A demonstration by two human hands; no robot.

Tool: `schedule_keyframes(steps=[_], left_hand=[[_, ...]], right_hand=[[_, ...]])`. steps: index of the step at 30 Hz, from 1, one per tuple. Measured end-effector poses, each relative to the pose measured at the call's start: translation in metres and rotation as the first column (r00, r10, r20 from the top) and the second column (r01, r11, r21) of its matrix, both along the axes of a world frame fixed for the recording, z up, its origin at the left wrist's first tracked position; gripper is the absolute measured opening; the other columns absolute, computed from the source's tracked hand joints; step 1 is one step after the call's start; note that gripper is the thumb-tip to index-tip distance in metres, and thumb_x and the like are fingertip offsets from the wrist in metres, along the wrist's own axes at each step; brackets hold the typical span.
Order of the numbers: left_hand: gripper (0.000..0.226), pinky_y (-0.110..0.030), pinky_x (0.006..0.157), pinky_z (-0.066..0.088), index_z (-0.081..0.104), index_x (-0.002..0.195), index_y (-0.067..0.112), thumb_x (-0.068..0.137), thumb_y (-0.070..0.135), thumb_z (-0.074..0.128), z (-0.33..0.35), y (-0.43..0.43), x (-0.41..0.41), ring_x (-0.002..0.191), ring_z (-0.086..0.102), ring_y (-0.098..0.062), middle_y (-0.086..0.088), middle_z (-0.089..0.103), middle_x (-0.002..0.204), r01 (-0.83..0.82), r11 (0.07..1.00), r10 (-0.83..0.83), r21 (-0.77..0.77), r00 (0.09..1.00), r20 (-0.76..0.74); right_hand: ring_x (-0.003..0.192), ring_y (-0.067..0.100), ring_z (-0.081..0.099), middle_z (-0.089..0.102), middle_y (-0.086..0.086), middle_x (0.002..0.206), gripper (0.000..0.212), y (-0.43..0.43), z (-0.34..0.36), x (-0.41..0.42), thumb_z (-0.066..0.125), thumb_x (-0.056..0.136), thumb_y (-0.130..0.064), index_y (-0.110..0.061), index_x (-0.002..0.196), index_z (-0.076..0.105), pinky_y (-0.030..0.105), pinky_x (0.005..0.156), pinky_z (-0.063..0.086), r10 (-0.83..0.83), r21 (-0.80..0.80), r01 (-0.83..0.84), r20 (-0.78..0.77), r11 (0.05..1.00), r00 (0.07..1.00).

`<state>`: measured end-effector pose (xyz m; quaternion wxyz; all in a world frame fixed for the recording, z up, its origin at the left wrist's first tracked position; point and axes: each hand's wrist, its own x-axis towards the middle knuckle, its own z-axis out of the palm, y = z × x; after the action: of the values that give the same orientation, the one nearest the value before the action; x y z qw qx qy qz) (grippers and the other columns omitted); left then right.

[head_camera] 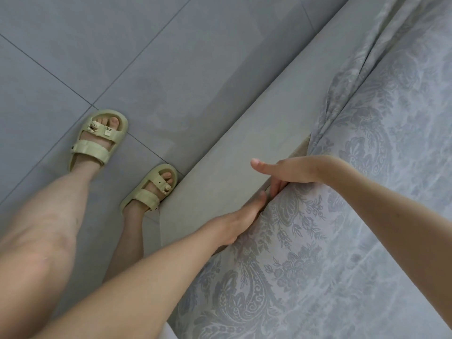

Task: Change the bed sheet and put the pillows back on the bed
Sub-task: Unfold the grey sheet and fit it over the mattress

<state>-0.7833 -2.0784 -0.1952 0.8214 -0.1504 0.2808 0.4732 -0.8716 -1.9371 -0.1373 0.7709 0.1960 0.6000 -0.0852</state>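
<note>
Looked down on a grey tiled floor (pixel 171 57) at left and one bed at right, set diagonally across the view. Showed the bed's plain grey side panel (pixel 244 148) between the floor and the mattress top. Covered on top with one bed sheet (pixel 354 241), pale blue-grey with a paisley and flower print, gathered into long folds toward the upper right.

Had two bare hands at the sheet's edge, close together, just where the sheet dropped against the side panel. Had the left hand (pixel 242 218), on an arm from the lower left, with fingers (pixel 262 200) straight and together, pressed along the sheet's edge, tips hidden in the gap between sheet and panel. Had the right hand (pixel 293 171), on an arm from the right, with the thumb stretched wide over the panel and touching nothing, the other fingers (pixel 277 185) pushed down into the same gap against the sheet, ends out of sight. Gripped nothing visible with either hand.

Stood on the floor in two pale green sandals (pixel 99 139), one just beside the panel, bare legs above.
</note>
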Motion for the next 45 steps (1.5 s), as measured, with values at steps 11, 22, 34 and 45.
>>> schedule_keyframes(steps=[11, 22, 34, 45], left_hand=[[0.092, -0.037, 0.113, 0.029, 0.049, 0.136, 0.013, 0.085, 0.076, 0.005, -0.001, -0.047, 0.013, 0.125, 0.05, -0.022, -0.005, 0.054, 0.136, -0.009, 0.997, 0.03, -0.073, 0.954, 0.299], [0.071, -0.034, 0.104, 0.035, 0.056, 0.123, 0.024, 0.093, 0.064, 0.006, 0.015, -0.04, -0.095, 0.115, 0.055, -0.013, 0.005, 0.06, 0.128, 0.131, 0.978, -0.16, -0.164, 0.971, -0.175], [0.059, -0.04, 0.107, 0.032, 0.063, 0.112, 0.018, 0.1, 0.052, 0.017, 0.047, 0.044, -0.225, 0.122, 0.05, -0.02, -0.002, 0.059, 0.127, 0.029, 0.964, -0.148, -0.264, 0.886, -0.441], [0.07, -0.046, 0.116, 0.012, 0.073, 0.1, 0.019, 0.098, 0.057, 0.015, 0.032, 0.211, -0.227, 0.141, 0.023, -0.016, 0.0, 0.029, 0.153, 0.011, 0.958, -0.138, -0.285, 0.893, -0.429]], right_hand=[[0.097, 0.024, 0.064, 0.07, 0.009, 0.095, 0.108, -0.008, -0.018, -0.01, 0.012, 0.072, -0.09, -0.005, 0.096, 0.074, 0.038, 0.105, 0.038, 0.015, 0.13, -0.048, 0.245, 0.99, 0.969], [0.142, 0.025, 0.024, 0.028, 0.007, 0.154, 0.088, 0.006, -0.001, -0.004, 0.013, 0.088, -0.074, -0.012, 0.15, 0.022, 0.035, 0.114, 0.017, 0.462, 0.171, -0.461, 0.037, 0.871, 0.886], [0.086, 0.017, 0.059, 0.066, -0.005, 0.076, 0.052, 0.12, 0.061, -0.061, 0.028, 0.101, -0.041, -0.016, 0.076, 0.065, 0.031, 0.108, 0.02, 0.36, 0.217, -0.308, -0.748, 0.926, 0.557], [0.1, 0.01, 0.056, 0.066, -0.014, 0.089, 0.057, 0.252, 0.032, -0.109, 0.014, 0.094, -0.043, -0.028, 0.09, 0.069, 0.033, 0.11, 0.005, 0.471, 0.137, -0.579, -0.741, 0.804, 0.478]])
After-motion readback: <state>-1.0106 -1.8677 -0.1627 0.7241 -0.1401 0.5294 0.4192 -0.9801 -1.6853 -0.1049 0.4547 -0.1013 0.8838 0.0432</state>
